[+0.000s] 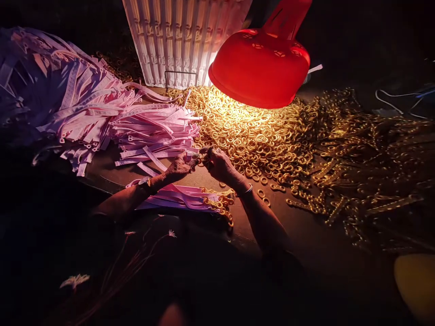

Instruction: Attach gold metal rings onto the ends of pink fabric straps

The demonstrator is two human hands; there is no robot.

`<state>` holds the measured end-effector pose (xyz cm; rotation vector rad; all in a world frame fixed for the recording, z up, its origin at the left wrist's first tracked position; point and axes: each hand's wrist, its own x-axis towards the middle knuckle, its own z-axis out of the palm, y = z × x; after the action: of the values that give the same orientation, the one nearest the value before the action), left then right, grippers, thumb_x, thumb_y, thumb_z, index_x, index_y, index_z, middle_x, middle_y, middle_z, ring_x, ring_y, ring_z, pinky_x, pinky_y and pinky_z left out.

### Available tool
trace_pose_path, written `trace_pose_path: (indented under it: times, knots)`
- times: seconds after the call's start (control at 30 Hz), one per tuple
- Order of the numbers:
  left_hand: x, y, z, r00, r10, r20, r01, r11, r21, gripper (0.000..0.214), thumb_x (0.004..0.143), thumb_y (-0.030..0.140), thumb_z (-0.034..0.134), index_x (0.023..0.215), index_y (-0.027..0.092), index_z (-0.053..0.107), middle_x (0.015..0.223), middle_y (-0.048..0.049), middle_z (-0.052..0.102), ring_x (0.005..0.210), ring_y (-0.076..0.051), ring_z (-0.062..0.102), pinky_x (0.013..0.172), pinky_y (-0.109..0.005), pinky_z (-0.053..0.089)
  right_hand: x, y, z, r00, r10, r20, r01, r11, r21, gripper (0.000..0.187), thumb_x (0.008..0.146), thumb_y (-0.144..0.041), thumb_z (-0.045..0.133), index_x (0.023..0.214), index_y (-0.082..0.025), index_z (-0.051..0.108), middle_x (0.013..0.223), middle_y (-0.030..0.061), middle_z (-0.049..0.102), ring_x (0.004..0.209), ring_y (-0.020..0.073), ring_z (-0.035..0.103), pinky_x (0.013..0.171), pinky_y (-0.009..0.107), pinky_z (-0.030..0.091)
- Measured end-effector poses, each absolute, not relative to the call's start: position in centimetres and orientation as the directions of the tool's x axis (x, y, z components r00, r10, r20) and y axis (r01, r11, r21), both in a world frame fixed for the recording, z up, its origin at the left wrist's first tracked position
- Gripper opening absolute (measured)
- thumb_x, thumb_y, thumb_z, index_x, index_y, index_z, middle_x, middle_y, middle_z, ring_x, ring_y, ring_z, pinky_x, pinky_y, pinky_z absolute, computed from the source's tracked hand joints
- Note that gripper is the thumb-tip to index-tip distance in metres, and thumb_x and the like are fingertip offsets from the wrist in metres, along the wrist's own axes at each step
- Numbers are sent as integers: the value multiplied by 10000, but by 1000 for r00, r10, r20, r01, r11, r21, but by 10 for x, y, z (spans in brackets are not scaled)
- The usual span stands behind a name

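My left hand (181, 167) is closed around a pink strap, and the strap's pale end shows at the fingertips. Close beside it on the right, my right hand (220, 166) is pinched shut, its fingertips almost meeting the left ones. Something small and gold shows between the two hands, but what the right fingers hold is too small to make out. A bundle of pink straps with gold rings (222, 206) on their ends lies below my wrists. Behind the hands are a pile of pink straps (158, 129) and a heap of loose gold rings (265, 145).
A red lamp (261, 68) hangs low over the ring heap. A ribbed pale panel (170, 40) stands behind it. More pink straps (74, 90) are heaped at left. Gold chain-like strips (367, 167) spread across the right. A yellow rounded object (416, 283) sits at lower right.
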<state>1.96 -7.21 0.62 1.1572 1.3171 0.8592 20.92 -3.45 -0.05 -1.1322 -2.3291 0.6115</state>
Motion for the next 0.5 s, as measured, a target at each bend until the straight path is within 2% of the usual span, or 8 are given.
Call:
trace_pose_path:
  times: [0.1, 0.17, 0.23, 0.37, 0.5]
  knots:
    - [15, -78, 5, 144, 953, -267, 199, 236, 951, 182, 785, 251, 724, 921, 134, 691, 644, -16, 588, 579, -117, 498, 544, -238, 357, 209, -42, 2, -554, 816, 164, 468, 469, -749, 288, 885, -241, 577, 1151, -159, 652, 962, 99, 718, 817, 191, 645, 765, 325, 495]
    - [12, -81, 4, 161, 952, -260, 210, 225, 952, 173, 798, 272, 719, 890, 128, 690, 606, -4, 571, 548, -108, 470, 529, -239, 342, 210, -43, -2, -560, 824, 86, 340, 323, -883, 303, 882, -310, 622, 1151, -170, 628, 890, 66, 723, 779, 169, 656, 725, 301, 507]
    - [12, -84, 4, 189, 947, -260, 205, 221, 954, 171, 813, 281, 708, 870, 122, 681, 580, 9, 553, 536, -101, 449, 525, -239, 335, 211, -44, -8, -551, 834, 13, 221, 161, -962, 350, 868, -394, 667, 1136, -175, 613, 831, 42, 713, 755, 160, 665, 700, 290, 515]
    - [18, -87, 5, 230, 937, -263, 186, 223, 957, 157, 834, 259, 678, 762, 131, 623, 596, 8, 528, 560, -101, 443, 548, -251, 337, 202, -49, -20, -418, 907, -51, 105, -8, -994, 437, 804, -523, 728, 1046, -177, 612, 783, 29, 689, 662, 143, 638, 616, 271, 485]
    - [21, -86, 1, 161, 953, -255, 202, 221, 954, 152, 832, 229, 641, 701, 163, 598, 642, -11, 528, 619, -123, 429, 609, -282, 354, 188, -56, -23, -270, 963, 13, 127, 49, -991, 442, 827, -597, 689, 1004, -199, 613, 806, 29, 676, 689, 152, 638, 674, 292, 509]
